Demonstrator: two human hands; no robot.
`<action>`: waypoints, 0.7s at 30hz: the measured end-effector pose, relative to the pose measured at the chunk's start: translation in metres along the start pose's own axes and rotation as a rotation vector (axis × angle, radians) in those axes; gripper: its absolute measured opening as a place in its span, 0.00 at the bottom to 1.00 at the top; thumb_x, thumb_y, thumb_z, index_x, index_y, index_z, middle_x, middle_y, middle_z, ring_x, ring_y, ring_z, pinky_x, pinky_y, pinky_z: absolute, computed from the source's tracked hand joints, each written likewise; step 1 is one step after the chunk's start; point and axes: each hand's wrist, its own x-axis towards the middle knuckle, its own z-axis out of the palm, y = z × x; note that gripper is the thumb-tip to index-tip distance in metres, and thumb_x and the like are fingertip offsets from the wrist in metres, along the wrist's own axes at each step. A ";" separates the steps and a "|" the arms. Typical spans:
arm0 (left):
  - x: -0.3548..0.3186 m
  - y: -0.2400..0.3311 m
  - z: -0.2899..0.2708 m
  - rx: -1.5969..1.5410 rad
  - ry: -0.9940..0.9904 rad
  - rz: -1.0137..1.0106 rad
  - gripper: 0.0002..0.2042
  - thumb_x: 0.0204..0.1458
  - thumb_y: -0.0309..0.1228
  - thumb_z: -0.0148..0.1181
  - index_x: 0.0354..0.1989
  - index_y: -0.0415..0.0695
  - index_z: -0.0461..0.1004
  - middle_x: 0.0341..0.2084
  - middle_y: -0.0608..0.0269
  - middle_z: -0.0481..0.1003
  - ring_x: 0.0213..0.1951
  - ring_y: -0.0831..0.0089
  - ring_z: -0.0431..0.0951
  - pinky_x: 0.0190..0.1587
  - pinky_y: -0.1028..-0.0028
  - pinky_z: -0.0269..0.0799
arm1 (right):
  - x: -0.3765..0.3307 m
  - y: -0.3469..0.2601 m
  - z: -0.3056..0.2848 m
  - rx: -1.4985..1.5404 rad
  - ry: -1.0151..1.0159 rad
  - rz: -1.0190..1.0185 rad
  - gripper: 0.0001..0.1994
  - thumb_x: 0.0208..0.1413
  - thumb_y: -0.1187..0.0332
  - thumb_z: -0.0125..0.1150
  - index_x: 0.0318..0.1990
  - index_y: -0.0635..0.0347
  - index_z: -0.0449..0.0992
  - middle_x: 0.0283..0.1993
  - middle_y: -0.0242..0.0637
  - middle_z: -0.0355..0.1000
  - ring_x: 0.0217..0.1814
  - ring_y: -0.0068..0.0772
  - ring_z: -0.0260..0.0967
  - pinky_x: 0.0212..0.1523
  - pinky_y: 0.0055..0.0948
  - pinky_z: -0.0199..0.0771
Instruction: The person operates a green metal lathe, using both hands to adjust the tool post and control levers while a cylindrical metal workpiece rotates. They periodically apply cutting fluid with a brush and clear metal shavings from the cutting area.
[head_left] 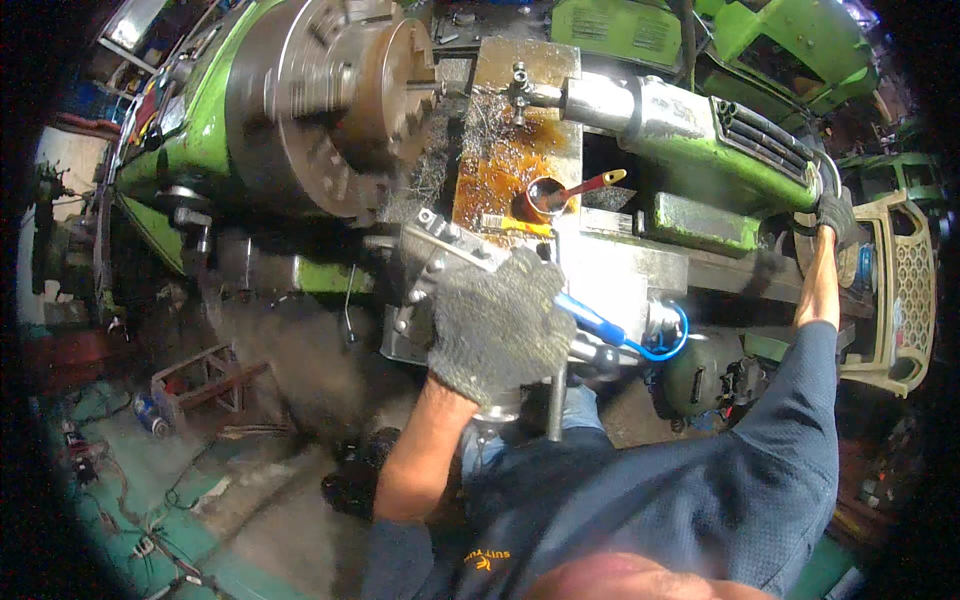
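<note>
My left hand [500, 322], in a dark grey knit glove, is closed over the tool post [425, 262] of a green lathe. Its fingers curl under, and what they hold is hidden. From beside its thumb a blue handle [592, 318] with a blue cord loop sticks out. At the far right my gloved right hand [836, 216] grips the tailstock handwheel [826, 180], arm stretched out. The tailstock quill [598, 103] carries a metal piece with a cross handle [520, 92], pointing toward the chuck [400, 85], which looks blurred as if turning.
A round cup [546, 197] with a red-handled brush [598, 182] stands on the oily, chip-strewn plate [477, 190]. Ball-ended levers [603, 358] and an upright bar [557, 410] rise near my body. At right is a beige plastic chair [905, 300]; a metal frame [205, 385] lies on the floor at left.
</note>
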 end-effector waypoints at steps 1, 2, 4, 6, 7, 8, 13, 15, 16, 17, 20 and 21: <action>0.001 -0.001 0.002 0.017 0.036 0.021 0.15 0.36 0.35 0.62 0.36 0.49 0.80 0.31 0.56 0.78 0.32 0.54 0.79 0.36 0.56 0.76 | -0.003 0.011 0.001 0.098 0.176 -0.101 0.31 0.55 0.38 0.54 0.54 0.56 0.76 0.54 0.55 0.74 0.57 0.57 0.71 0.51 0.50 0.71; 0.005 0.000 0.003 0.041 0.067 0.046 0.14 0.36 0.35 0.61 0.35 0.49 0.80 0.30 0.57 0.78 0.31 0.54 0.79 0.35 0.57 0.75 | -0.016 0.028 0.006 0.201 0.347 -0.192 0.31 0.56 0.39 0.56 0.55 0.57 0.76 0.56 0.54 0.73 0.59 0.55 0.70 0.52 0.49 0.71; 0.003 0.000 0.006 0.095 0.123 0.035 0.13 0.36 0.34 0.61 0.34 0.49 0.80 0.30 0.57 0.78 0.31 0.54 0.79 0.35 0.58 0.76 | -0.057 0.010 -0.008 0.413 0.503 -0.386 0.27 0.59 0.47 0.59 0.56 0.60 0.74 0.58 0.52 0.72 0.60 0.52 0.69 0.55 0.45 0.71; 0.005 0.003 0.004 0.176 0.128 0.009 0.12 0.37 0.32 0.60 0.33 0.48 0.80 0.30 0.56 0.78 0.32 0.54 0.79 0.36 0.59 0.77 | -0.165 -0.030 -0.056 0.795 0.283 -0.575 0.20 0.61 0.61 0.60 0.57 0.60 0.74 0.57 0.47 0.73 0.60 0.46 0.69 0.58 0.43 0.71; 0.006 0.004 0.002 0.089 0.132 -0.008 0.12 0.37 0.31 0.59 0.32 0.46 0.80 0.29 0.55 0.78 0.32 0.53 0.79 0.36 0.59 0.76 | -0.223 -0.050 -0.082 1.087 0.048 -0.637 0.17 0.61 0.69 0.59 0.57 0.59 0.73 0.55 0.43 0.74 0.59 0.42 0.70 0.60 0.42 0.70; 0.009 0.007 -0.001 0.007 0.136 -0.025 0.11 0.37 0.30 0.58 0.32 0.44 0.80 0.29 0.54 0.77 0.32 0.52 0.79 0.36 0.59 0.76 | -0.260 -0.054 -0.093 0.737 0.117 -0.879 0.20 0.58 0.67 0.62 0.57 0.59 0.73 0.55 0.42 0.74 0.59 0.39 0.70 0.62 0.42 0.69; 0.030 0.039 0.000 -0.001 0.175 0.023 0.11 0.39 0.29 0.56 0.31 0.41 0.79 0.27 0.52 0.77 0.30 0.53 0.78 0.36 0.60 0.75 | -0.389 -0.149 -0.155 1.278 -1.076 -1.125 0.32 0.47 0.57 0.73 0.59 0.59 0.72 0.50 0.43 0.77 0.50 0.38 0.76 0.54 0.38 0.74; 0.036 0.048 0.002 0.021 0.191 0.052 0.12 0.39 0.29 0.55 0.32 0.40 0.79 0.27 0.51 0.76 0.30 0.54 0.78 0.36 0.61 0.75 | -0.368 -0.170 -0.198 0.715 -1.480 -1.196 0.32 0.50 0.49 0.69 0.62 0.51 0.70 0.48 0.48 0.77 0.50 0.50 0.76 0.53 0.44 0.74; 0.041 0.057 -0.002 -0.037 0.204 0.012 0.12 0.39 0.28 0.55 0.32 0.39 0.79 0.27 0.51 0.76 0.30 0.54 0.79 0.37 0.60 0.74 | -0.374 -0.165 -0.177 0.917 -1.373 -1.166 0.30 0.51 0.49 0.68 0.60 0.51 0.72 0.47 0.48 0.77 0.49 0.50 0.76 0.52 0.44 0.74; 0.043 0.058 -0.006 -0.044 0.121 -0.037 0.12 0.42 0.28 0.57 0.36 0.39 0.80 0.32 0.49 0.78 0.36 0.55 0.81 0.42 0.61 0.76 | -0.383 -0.161 -0.150 1.112 -1.248 -1.126 0.28 0.52 0.48 0.68 0.58 0.51 0.73 0.45 0.48 0.78 0.49 0.49 0.76 0.51 0.44 0.73; 0.027 0.051 0.003 0.048 0.181 0.030 0.22 0.48 0.31 0.60 0.54 0.45 0.77 0.52 0.49 0.77 0.54 0.57 0.77 0.58 0.65 0.72 | -0.367 -0.156 -0.135 1.088 -1.113 -1.161 0.27 0.53 0.46 0.67 0.54 0.53 0.75 0.41 0.48 0.78 0.43 0.49 0.77 0.46 0.46 0.74; 0.020 0.054 0.007 -0.031 0.206 -0.075 0.22 0.48 0.31 0.59 0.55 0.45 0.76 0.52 0.50 0.77 0.54 0.56 0.77 0.58 0.65 0.72 | -0.360 -0.157 -0.128 1.037 -1.085 -1.134 0.26 0.53 0.46 0.67 0.53 0.54 0.75 0.41 0.48 0.78 0.43 0.49 0.77 0.45 0.46 0.74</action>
